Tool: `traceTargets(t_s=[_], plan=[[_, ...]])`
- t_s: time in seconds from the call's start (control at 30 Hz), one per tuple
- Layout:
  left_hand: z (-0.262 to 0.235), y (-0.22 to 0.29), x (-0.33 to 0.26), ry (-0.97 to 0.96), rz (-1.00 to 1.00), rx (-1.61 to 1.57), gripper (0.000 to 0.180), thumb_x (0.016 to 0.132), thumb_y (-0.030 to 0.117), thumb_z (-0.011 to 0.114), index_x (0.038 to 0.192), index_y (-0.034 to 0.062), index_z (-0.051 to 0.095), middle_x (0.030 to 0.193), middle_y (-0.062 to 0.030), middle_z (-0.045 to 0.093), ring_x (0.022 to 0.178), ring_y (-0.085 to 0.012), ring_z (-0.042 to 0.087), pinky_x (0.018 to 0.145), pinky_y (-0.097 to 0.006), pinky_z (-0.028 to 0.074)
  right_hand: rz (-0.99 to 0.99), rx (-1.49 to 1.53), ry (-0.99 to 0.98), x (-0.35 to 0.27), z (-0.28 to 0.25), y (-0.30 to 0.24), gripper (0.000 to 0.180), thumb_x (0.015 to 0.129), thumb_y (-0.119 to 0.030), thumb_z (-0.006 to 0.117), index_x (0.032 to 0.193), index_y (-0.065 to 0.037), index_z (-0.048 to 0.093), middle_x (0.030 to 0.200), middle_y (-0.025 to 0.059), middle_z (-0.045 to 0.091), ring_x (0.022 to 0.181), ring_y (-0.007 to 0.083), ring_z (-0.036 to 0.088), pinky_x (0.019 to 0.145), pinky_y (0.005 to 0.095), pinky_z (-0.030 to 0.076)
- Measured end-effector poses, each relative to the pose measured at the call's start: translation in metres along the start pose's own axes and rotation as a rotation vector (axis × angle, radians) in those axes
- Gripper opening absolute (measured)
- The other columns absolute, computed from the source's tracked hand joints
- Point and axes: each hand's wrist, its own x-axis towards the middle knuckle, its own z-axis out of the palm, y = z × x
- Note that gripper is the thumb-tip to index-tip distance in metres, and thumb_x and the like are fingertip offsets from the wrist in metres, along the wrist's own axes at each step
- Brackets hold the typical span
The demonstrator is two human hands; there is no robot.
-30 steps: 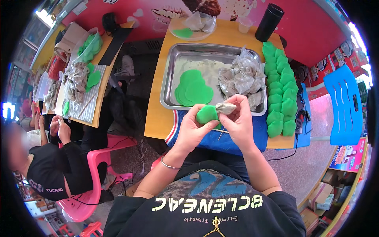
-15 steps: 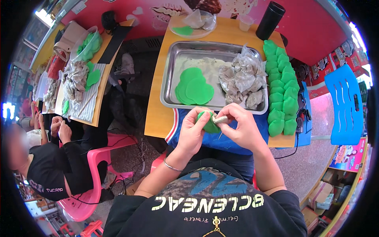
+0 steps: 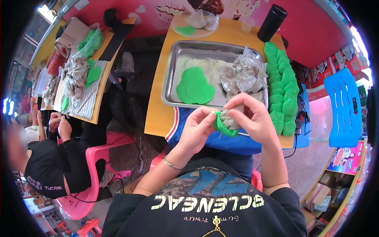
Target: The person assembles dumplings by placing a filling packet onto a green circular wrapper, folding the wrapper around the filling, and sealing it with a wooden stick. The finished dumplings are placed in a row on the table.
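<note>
My left hand [image 3: 197, 128] pinches the edge of a soft green piece [image 3: 226, 131], which curls like a pouch around a grey, crumpled lump [image 3: 228, 119]. My right hand [image 3: 252, 120] is closed on that lump, its fingers pressing at the top; part of the lump is hidden by them. Just beyond lies a metal tray [image 3: 167, 75]. In it are a pile of flat green rounded sheets [image 3: 193, 87] and, at its right, a heap of grey lumps in clear film [image 3: 244, 75]. Plump green pieces [image 3: 282, 89] form rows to the right of the tray.
A black bottle [image 3: 272, 23], a clear cup [image 3: 247, 25] and a clear plate [image 3: 185, 31] stand at the table's far end. Blue cloth [image 3: 213, 140] lies below my hands. To the left, a co-worker sits on a pink chair [image 3: 92, 162]; a blue chair [image 3: 342, 106] is at right.
My right hand has lifted and opened out over the green piece. The green piece has turned and moved slightly right, and more of the grey lump now shows inside it.
</note>
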Motion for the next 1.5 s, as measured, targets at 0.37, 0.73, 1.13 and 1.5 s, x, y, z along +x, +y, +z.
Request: traceTargets(t_s=[0.37,0.73,1.13,1.5], plan=[[-0.004,0.007,0.004,-0.116,-0.185,0.011,0.039,0.090,0.038,0.047,0.113,0.0070,0.043,0.102,-0.0071,0.053,0.091,-0.0158,0.057,0.074,-0.032,0.051,-0.284,-0.311,-0.099,-0.002,-0.005,-0.003,0.021,0.066,0.005,0.064,0.085,-0.001,0.059,0.083,0.0084,0.058,0.080,0.0167,0.057,0.067,0.0250,0.046],[-0.006,0.003,-0.004,-0.032,0.213,0.358,0.026,0.083,0.001,0.058,0.105,0.0009,0.044,0.101,-0.0064,0.052,0.096,-0.0116,0.050,0.083,-0.025,0.041,-0.239,-0.421,0.088,-0.004,0.007,-0.001,0.012,0.077,-0.006,0.056,0.087,0.000,0.056,0.078,0.0117,0.057,0.069,0.0252,0.058,0.061,0.0324,0.045],[-0.010,0.004,0.003,-0.120,0.240,0.366,0.004,0.085,0.004,0.056,0.088,0.0030,0.052,0.098,-0.0058,0.052,0.099,-0.0138,0.050,0.087,-0.027,0.039,-0.229,-0.448,-0.093,-0.008,-0.003,0.002,0.012,0.076,-0.008,0.060,0.086,-0.001,0.057,0.078,0.0109,0.058,0.068,0.0234,0.059,0.061,0.0323,0.045],[0.006,-0.002,0.002,-0.072,0.140,0.002,0.006,0.087,0.010,0.055,0.085,0.0054,0.052,0.097,-0.0050,0.051,0.101,-0.0163,0.050,0.089,-0.030,0.038,-0.110,-0.105,0.037,-0.018,0.006,0.008,0.012,0.075,-0.002,0.063,0.085,-0.002,0.058,0.077,0.0066,0.057,0.062,0.0152,0.055,0.056,0.0264,0.044]])
